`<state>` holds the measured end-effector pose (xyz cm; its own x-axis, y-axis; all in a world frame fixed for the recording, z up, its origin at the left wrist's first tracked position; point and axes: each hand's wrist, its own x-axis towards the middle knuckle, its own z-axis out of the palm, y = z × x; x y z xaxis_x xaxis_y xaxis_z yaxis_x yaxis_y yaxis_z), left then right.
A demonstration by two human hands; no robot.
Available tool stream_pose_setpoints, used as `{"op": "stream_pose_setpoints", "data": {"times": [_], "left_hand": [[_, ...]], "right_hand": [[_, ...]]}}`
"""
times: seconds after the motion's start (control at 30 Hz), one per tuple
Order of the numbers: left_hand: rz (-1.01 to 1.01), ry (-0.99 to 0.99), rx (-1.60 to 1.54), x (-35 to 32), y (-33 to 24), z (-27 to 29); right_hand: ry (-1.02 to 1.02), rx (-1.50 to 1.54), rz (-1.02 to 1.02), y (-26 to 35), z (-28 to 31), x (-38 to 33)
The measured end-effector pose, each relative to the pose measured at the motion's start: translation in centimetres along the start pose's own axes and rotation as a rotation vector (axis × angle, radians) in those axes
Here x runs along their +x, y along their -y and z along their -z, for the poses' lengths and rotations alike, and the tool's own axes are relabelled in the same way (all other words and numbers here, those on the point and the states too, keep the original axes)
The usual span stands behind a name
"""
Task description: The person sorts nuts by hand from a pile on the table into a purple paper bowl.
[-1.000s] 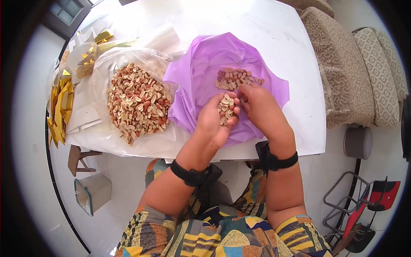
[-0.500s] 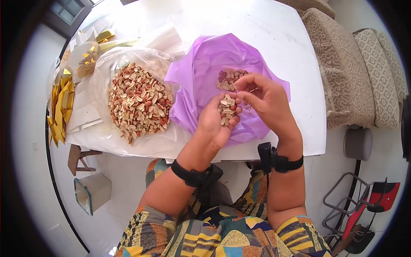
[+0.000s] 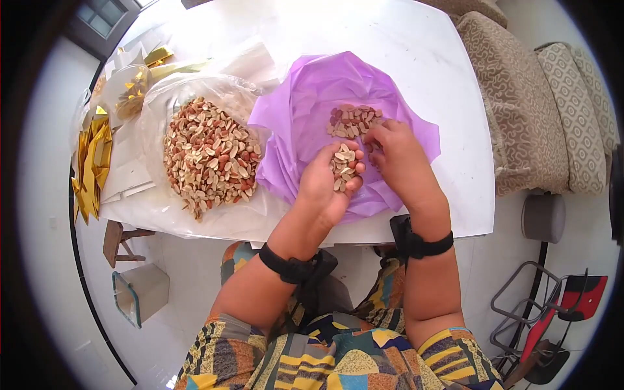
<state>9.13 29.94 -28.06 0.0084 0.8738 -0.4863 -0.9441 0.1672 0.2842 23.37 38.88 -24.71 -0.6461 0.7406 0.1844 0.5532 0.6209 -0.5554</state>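
My left hand point(image 3: 320, 190) is cupped palm up, its fingers curled round a handful of split peanuts point(image 3: 343, 166), mostly pale halves. It hovers over the near part of a spread-out purple plastic bag point(image 3: 305, 94). On that bag lies a small heap of reddish and pale peanuts point(image 3: 352, 121). At the heap's right edge is my right hand point(image 3: 398, 155), fingers bent and pointing inward. Its fingertips are close together, and whether a nut is between them is hidden. A larger mound of peanuts point(image 3: 211, 156) rests on a clear plastic bag point(image 3: 156, 107) to the left.
Gold foil pouches point(image 3: 97, 159) and a clear plastic cup point(image 3: 132, 91) lie at the white table's point(image 3: 416, 39) left side. A cloth-covered sofa point(image 3: 513, 110) stands on the right. Below left are a waste bin point(image 3: 144, 294) and a wooden stool point(image 3: 118, 244).
My right hand has moved away from the left hand's peanuts, a little right and down toward the heap on the purple bag. My left hand has stayed nearly still.
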Motion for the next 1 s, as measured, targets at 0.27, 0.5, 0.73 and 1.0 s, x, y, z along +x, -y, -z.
{"op": "stream_pose_setpoints", "data": {"times": [0.27,0.5,0.73,1.0], "left_hand": [[0.003,-0.003,0.004,0.0,0.0,0.0],[0.011,0.026,-0.009,0.1,0.0,0.4],[-0.007,-0.009,0.016,-0.1,0.0,-0.3],[-0.018,0.012,-0.006,-0.4,-0.3,-0.4]], "right_hand": [[0.086,0.035,-0.034,0.0,-0.1,0.1],[-0.028,0.062,-0.022,-0.5,-0.4,0.4],[0.055,0.554,-0.182,2.1,2.4,0.8],[0.001,0.640,-0.130,2.7,2.3,1.0]]}}
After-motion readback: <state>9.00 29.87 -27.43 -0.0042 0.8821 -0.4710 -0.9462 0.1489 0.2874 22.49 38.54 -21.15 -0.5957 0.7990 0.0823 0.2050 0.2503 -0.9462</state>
